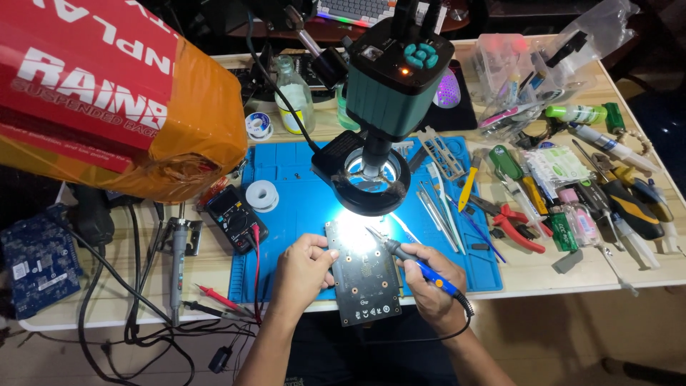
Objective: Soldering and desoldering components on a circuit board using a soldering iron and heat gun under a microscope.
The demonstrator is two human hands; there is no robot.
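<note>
At the far left a blue circuit card (30,261) lies beside tangled cables, and a black multimeter (236,217) rests at the edge of the blue work mat (300,187). Further right, the left hand (304,270) is closed on the left edge of the dark circuit board (366,275), which is steadied flat on the mat at the table's front edge (its lower end overhangs slightly). Above it the microscope's ring light (370,180) is lit. The soldering iron (411,263) is gripped pen-style in the right hand (434,286), its tip brought to the board's lit upper part. Soldering appears under way; a steady tip and an unmoved board are called for. Hand tools (572,207) are scattered at the right.
</note>
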